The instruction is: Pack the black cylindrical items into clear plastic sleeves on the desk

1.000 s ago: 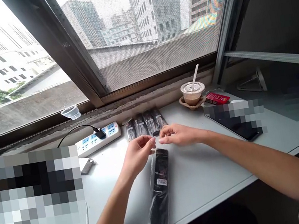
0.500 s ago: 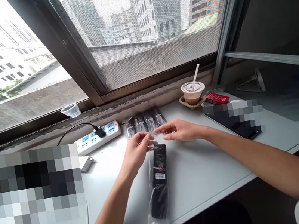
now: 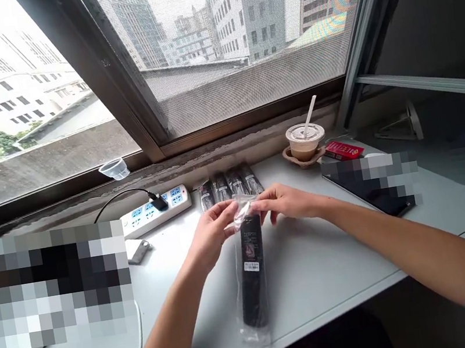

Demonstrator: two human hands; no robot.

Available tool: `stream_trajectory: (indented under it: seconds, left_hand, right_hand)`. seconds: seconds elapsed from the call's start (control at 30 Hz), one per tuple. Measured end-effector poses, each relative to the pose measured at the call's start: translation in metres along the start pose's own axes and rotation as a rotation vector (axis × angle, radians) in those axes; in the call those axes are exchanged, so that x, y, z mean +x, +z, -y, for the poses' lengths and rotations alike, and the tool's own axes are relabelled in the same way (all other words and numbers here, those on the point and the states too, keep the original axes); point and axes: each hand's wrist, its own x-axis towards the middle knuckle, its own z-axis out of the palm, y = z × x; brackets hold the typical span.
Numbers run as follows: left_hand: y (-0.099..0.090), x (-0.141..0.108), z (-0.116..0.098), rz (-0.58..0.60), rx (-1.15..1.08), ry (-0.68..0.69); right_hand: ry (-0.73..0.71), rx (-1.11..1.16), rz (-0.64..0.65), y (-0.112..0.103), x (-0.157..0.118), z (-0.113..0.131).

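A long black packet with a white barcode label point(image 3: 252, 266) lies inside a clear plastic bag point(image 3: 258, 334) near the desk's front edge. Both hands are at the bag's upper end. My left hand point(image 3: 213, 233) pinches its left corner between thumb and fingers. On the other corner, my right hand point(image 3: 283, 202) has thumb and forefinger closed on the film, its other fingers curled below. What the black packet contains cannot be made out. Just behind the hands, several similar bagged black packets point(image 3: 236, 182) lie side by side.
A white power strip point(image 3: 179, 200) with a black plug stands at the back left, a grey-white adapter point(image 3: 139, 250) before it. At right are a lidded drink cup point(image 3: 305, 147) in a cardboard holder, a red box point(image 3: 343, 150) and a dark tablet-like slab point(image 3: 367, 191). A pixelated patch hides the left.
My right hand has moved onto the bag's upper right corner, and the bag's top now spreads between both hands. The bag hangs straighter. The view has shifted slightly.
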Motion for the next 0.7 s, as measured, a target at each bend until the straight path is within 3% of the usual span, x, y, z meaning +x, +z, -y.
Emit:
stream_trajectory:
  seconds: [0.13, 0.3, 0.4, 0.53, 0.7]
  left_hand:
    - [-0.002, 0.000, 0.001, 0.073, 0.092, -0.041]
    - [0.001, -0.002, 0.000, 0.037, -0.010, 0.085]
    - [0.006, -0.003, 0.000, 0.007, -0.029, 0.152]
    - [0.009, -0.002, 0.003, -0.044, 0.019, 0.210]
    - [0.006, 0.000, 0.006, 0.011, 0.065, 0.152]
  right_hand:
    - [0.019, 0.056, -0.097, -0.001, 0.000, 0.001]
    - [0.056, 0.183, 0.119, -0.002, -0.002, 0.000]
    - [0.039, 0.202, 0.146, -0.002, -0.003, 0.002]
    - [-0.017, 0.161, 0.080, -0.001, -0.005, 0.004]
    - [-0.011, 0.134, -0.059, 0.000, -0.001, -0.002]
